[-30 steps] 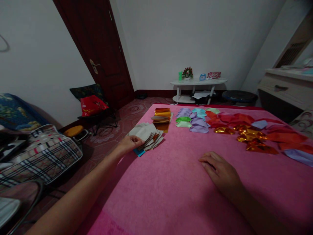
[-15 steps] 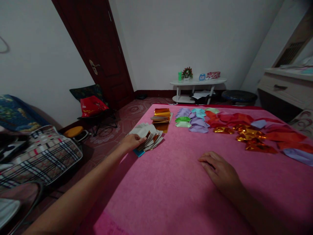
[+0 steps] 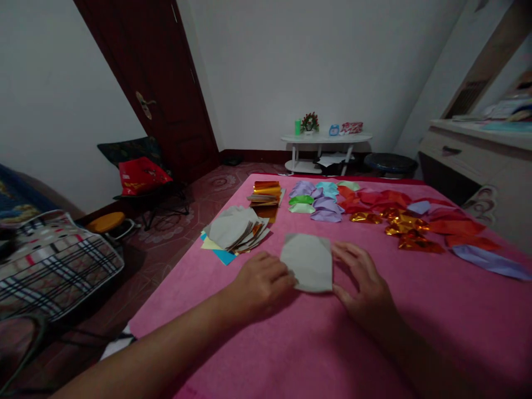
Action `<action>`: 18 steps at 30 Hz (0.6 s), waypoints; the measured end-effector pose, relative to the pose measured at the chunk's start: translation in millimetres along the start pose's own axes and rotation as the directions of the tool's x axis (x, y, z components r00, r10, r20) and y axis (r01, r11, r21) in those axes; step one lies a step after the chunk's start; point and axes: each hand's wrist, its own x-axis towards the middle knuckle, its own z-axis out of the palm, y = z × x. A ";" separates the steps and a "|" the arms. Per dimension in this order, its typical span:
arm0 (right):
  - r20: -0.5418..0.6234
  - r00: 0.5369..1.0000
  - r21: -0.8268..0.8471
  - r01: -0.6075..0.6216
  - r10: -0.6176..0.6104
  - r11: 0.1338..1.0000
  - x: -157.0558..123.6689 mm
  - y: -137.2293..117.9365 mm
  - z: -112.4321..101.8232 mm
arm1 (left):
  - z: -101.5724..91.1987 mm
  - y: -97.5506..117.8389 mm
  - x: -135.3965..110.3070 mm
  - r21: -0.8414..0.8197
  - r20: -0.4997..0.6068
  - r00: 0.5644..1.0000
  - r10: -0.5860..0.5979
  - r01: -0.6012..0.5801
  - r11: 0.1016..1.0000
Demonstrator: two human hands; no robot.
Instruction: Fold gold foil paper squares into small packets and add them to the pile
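A square sheet of pale grey paper (image 3: 310, 260) lies over the pink cloth in front of me. My left hand (image 3: 266, 280) grips its left edge, fingers curled, with the thumb side hidden. At the sheet's right edge, my right hand (image 3: 361, 280) has its fingers and thumb apart, the tips touching or very near the paper. To the left rests a fanned stack of paper sheets (image 3: 233, 227), pale side up, with blue and yellow corners showing beneath. Behind that stack sits a pile of gold foil paper (image 3: 266, 194).
Folded paper pieces in purple (image 3: 327, 209), green, red and gold foil (image 3: 405, 223) cover the far and right parts of the pink-covered table (image 3: 257, 349). Beyond are a white side table (image 3: 326, 138) and a black stool (image 3: 390, 162). A plaid bag (image 3: 78, 249) stands left.
My left hand has moved right from the stack, bringing one sheet to the middle. My right hand has opened at the sheet's right edge. The view has shifted slightly.
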 end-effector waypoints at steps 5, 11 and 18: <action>0.154 0.953 0.052 0.257 -0.262 0.965 -10.0 2.7 -13.1 | 23.6 32.5 3.4 -0.185 0.125 0.990 0.067 -0.043 0.982; 0.333 0.926 0.112 0.150 -0.180 0.982 -21.7 0.4 -29.8 | 31.3 21.9 -2.4 -0.507 0.189 0.979 -0.081 0.168 0.845; 0.352 0.924 0.073 0.131 -0.148 0.989 -22.4 -11.6 -32.9 | 38.6 10.0 8.7 -0.676 0.176 0.977 -0.124 0.211 0.706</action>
